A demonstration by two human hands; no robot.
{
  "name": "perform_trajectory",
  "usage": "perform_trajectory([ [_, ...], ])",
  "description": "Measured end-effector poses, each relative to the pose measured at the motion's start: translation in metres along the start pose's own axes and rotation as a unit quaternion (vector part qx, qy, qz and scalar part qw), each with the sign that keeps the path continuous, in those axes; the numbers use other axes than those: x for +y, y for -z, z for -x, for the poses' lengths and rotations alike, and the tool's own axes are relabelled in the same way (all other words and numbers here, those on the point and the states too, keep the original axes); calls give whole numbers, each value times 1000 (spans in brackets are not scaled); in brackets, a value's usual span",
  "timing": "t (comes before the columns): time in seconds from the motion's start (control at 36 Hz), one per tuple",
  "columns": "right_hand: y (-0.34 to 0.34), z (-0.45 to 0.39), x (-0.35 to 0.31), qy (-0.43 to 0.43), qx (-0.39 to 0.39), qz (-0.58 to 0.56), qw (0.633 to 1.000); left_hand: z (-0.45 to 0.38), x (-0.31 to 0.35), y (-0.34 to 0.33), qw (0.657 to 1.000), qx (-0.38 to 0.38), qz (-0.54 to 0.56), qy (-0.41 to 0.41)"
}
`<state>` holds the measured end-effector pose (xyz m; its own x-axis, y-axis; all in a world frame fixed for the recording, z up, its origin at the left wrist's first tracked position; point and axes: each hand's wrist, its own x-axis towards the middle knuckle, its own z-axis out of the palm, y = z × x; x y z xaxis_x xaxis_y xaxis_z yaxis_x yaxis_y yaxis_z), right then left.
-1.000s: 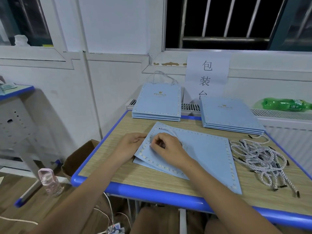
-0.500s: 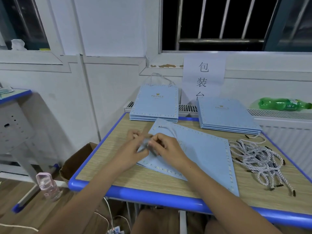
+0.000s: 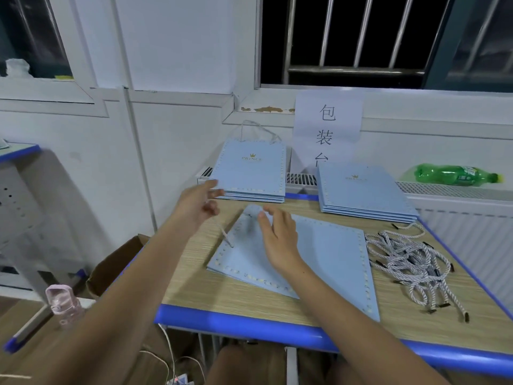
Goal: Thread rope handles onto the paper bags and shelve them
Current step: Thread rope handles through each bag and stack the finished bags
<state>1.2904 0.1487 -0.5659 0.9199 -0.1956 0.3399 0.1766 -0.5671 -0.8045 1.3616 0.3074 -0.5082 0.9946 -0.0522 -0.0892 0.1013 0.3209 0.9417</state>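
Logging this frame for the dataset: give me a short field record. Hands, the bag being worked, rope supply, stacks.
left hand: raised over the table's left edge, pulling a rope that runs from a hole in the bag
right hand: fingers straight, resting flat on the bag
bag in work: light blue, lying flat on the table
loose ropes: tangled pile right of the bag
left stack: top bag has a handle
right stack: no handles visible

head view: single wide-angle, worn at head height | faces forward and down toward 12 o'clock, onto table (image 3: 211, 290) | near: forearms enter from bottom edge | window bars at 12–1 o'clock, edges seemingly bowed by lens | no second view to overlap
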Motion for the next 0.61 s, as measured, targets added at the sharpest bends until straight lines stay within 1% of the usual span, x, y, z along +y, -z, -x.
perform_trajectory([
  [0.03, 0, -1, 0, 3, -21, 19, 1000, -7, 0, 9, 999, 37, 0, 0],
  [0.06, 0, -1, 0, 7, -40, 38, 998, -13, -1, 20, 996, 76, -56, -9],
  [0.08, 0, -1, 0, 14, -59, 59, 996, -18, -4, 31, 978, 113, -176, -22],
  [0.11, -1, -1, 0, 23, -76, 79, 994, -21, -8, 41, 932, 149, -328, -43],
  [0.14, -1, 1, -1, 32, -92, 98, 990, -21, -15, 50, 866, 170, -465, -68],
  [0.17, -1, 2, -2, 40, -107, 116, 987, -20, -21, 56, 801, 180, -563, -97],
  [0.19, -2, 3, -2, 46, -124, 135, 982, -19, -28, 61, 752, 179, -621, -128],
  [0.22, -3, 4, -2, 53, -141, 154, 976, -20, -35, 63, 718, 175, -657, -151],
  [0.28, -5, 5, -2, 67, -180, 197, 961, -20, -42, 61, 661, 168, -711, -170],
  [0.33, -6, 5, -2, 81, -220, 245, 941, -20, -42, 55, 622, 177, -742, -177],
  [0.39, -8, 6, -2, 87, -249, 283, 922, -20, -39, 52, 610, 184, -744, -204],
  [0.42, -9, 6, -2, 86, -258, 295, 916, -21, -38, 52, 615, 172, -733, -234],
  [0.44, -9, 6, -2, 84, -265, 301, 912, -18, -37, 49, 633, 140, -713, -267],
  [0.5, -10, 5, -2, 85, -270, 310, 908, -10, -38, 41, 691, 29, -647, -322],
  [0.53, -11, 4, -2, 87, -271, 313, 906, -3, -40, 36, 716, -40, -619, -320],
  [0.56, -11, 4, -2, 88, -272, 316, 905, 5, -45, 30, 723, -115, -611, -300],
  [0.58, -12, 4, -2, 87, -275, 319, 903, 11, -52, 25, 712, -179, -625, -266],
  [0.61, -12, 3, -2, 84, -280, 324, 900, 15, -60, 23, 685, -220, -657, -223],
])
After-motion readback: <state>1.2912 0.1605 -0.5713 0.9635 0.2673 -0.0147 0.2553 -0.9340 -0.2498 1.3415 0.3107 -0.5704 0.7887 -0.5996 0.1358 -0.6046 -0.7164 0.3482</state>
